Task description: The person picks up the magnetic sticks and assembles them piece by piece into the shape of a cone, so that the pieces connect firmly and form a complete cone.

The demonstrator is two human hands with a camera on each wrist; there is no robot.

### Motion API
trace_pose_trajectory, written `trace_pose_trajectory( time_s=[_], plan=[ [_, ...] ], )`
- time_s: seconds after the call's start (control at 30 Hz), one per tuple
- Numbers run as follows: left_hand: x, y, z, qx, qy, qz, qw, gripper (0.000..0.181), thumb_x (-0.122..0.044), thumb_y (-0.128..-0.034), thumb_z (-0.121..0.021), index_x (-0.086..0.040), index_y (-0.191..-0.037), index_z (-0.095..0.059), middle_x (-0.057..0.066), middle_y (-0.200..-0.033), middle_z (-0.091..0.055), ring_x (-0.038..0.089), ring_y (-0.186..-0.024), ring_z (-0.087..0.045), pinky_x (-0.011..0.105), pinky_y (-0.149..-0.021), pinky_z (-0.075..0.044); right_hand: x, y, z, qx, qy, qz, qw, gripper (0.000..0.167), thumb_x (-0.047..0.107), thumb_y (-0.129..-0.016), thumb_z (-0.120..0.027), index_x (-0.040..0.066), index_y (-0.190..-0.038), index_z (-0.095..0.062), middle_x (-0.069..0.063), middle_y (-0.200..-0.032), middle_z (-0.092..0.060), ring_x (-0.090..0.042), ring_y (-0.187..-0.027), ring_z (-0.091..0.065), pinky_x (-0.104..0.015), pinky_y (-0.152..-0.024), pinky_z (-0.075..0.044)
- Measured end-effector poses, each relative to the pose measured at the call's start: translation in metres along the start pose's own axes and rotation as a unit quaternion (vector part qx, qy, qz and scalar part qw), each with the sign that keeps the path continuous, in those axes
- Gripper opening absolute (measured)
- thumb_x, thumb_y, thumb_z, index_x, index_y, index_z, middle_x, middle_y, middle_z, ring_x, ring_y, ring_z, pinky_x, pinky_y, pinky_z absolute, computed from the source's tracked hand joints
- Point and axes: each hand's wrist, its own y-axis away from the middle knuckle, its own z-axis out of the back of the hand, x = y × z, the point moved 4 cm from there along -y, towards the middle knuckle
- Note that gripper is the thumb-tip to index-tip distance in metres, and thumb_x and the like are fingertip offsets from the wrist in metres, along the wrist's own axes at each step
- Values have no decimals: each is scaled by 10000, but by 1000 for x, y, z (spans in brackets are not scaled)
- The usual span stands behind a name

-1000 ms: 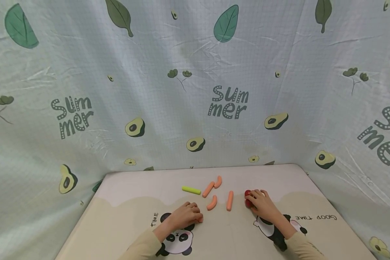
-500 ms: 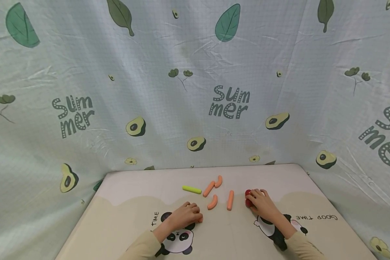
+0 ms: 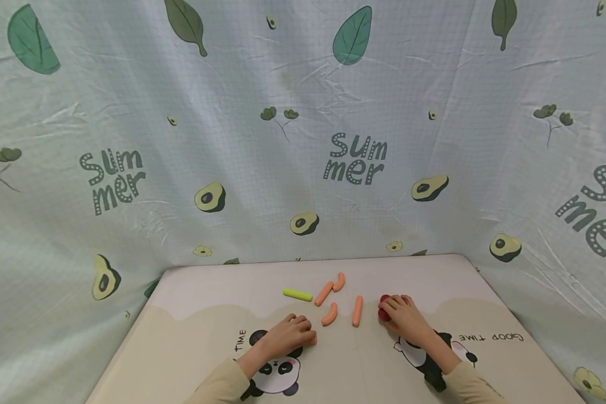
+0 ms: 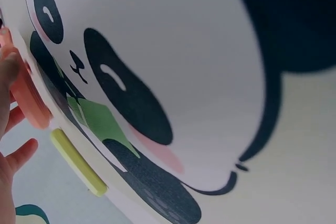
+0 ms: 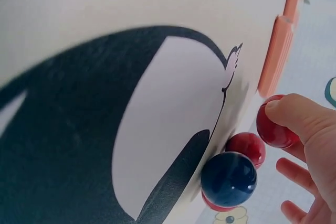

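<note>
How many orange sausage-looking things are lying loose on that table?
4: at the back, a straight one and a curved one; nearer, another curved one; rightmost, another straight one. The left hand holds at least one more, partly hidden.

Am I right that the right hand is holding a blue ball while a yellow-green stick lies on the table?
Not quite: the right wrist view shows the right hand pinching a red ball; the yellow-green stick does lie on the table.

In the head view, the orange stick is mostly hidden by the left hand. In the right wrist view, the right hand is cut off; the lowest red ball is mostly covered by the dark blue ball.
</note>
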Motion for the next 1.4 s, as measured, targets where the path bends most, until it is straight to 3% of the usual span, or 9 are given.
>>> trace_pose_trajectory(
  time_s=[0.3, 0.63, 1.07, 1.4],
  plan=[
    [-2, -6, 1, -162, -281, -12, 9995, 111, -274, -900, -496, -225, -997, -519, -83, -911, -537, 77, -867, -499, 268, -804, -416, 11, -2, 1, -117, 155, 152, 9997, 397, 249, -669, -746, 143, -1014, -580, -8, -956, -588, -201, -939, -527, -440, -830, -391],
    [-8, -15, 5, -618, -685, -65, 9957, 143, -293, -917, -456, -195, -1004, -514, -69, -924, -526, 76, -849, -502, 258, -783, -407, 26, -3, 3, -531, -244, 446, 9973, 407, 242, -656, -752, 171, -1030, -608, 26, -899, -540, -168, -883, -509, -419, -784, -389],
    [-19, -25, 12, -642, -873, -16, 9941, 153, -314, -905, -457, -199, -966, -538, -72, -918, -533, 82, -818, -489, 271, -771, -422, 49, -10, 6, -286, -72, 701, 9971, 409, 325, -660, -743, 162, -1003, -590, 35, -942, -564, -163, -929, -498, -396, -850, -376],
    [-24, -28, 13, -816, -947, -19, 9922, 146, -348, -885, -490, -212, -921, -532, -81, -873, -529, 82, -796, -491, 294, -768, -434, 69, -16, 6, -170, -344, 882, 9954, 364, 372, -711, -701, 192, -999, -571, 61, -945, -552, -132, -934, -499, -362, -854, -363]
  ],
)
